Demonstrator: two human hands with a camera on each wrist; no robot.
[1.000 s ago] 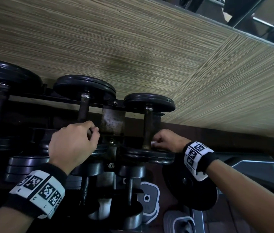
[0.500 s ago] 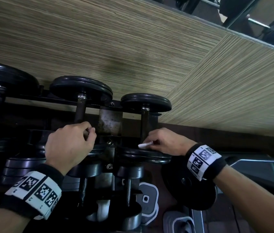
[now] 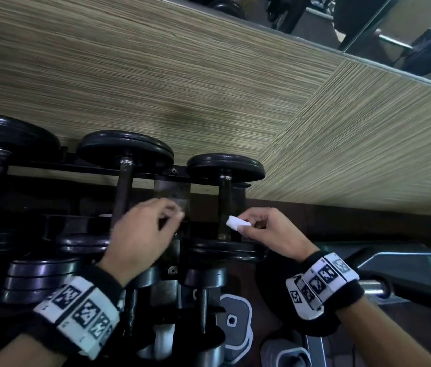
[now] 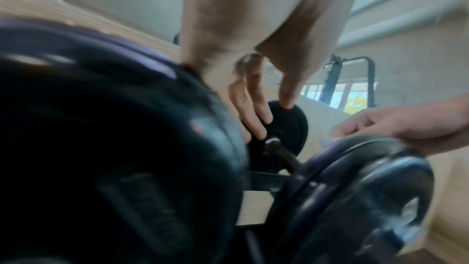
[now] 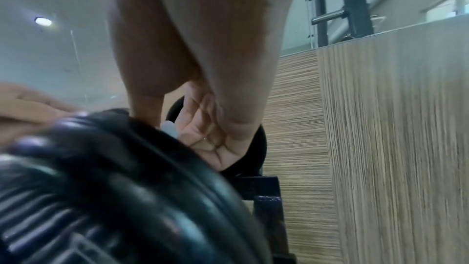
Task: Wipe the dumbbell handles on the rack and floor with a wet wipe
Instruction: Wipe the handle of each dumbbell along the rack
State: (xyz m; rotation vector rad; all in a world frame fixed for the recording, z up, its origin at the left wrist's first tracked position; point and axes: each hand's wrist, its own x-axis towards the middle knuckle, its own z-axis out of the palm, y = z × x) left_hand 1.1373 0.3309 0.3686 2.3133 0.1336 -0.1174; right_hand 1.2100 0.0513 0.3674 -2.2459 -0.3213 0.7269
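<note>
Three black-plated dumbbells lie across the top rack rail [image 3: 156, 172]. My right hand [image 3: 259, 221] pinches a small folded white wet wipe [image 3: 236, 223] between thumb and fingers, just right of the right dumbbell's dark handle [image 3: 224, 205]; I cannot tell whether the wipe touches it. The left hand [image 3: 166, 215] is blurred and holds nothing. It hovers in front of the rack post [image 3: 173, 192], between the middle dumbbell handle [image 3: 123, 192] and the right one. In the left wrist view its fingers [image 4: 256, 111] hang straight. The right wrist view shows the wipe [image 5: 168, 127] at my fingertips.
A wood-panel wall [image 3: 209, 88] rises right behind the rack, with a mirror [image 3: 368, 27] above. Lower tiers hold more dumbbells [image 3: 203, 300] and stacked plates [image 3: 37, 276]. A grey bench frame [image 3: 399, 263] and a steel bar end [image 3: 373, 286] stand at the right.
My left hand has let go of the middle dumbbell handle and swung right toward the rack post. The right hand has lifted slightly with the wipe, which now shows fully beside the right handle.
</note>
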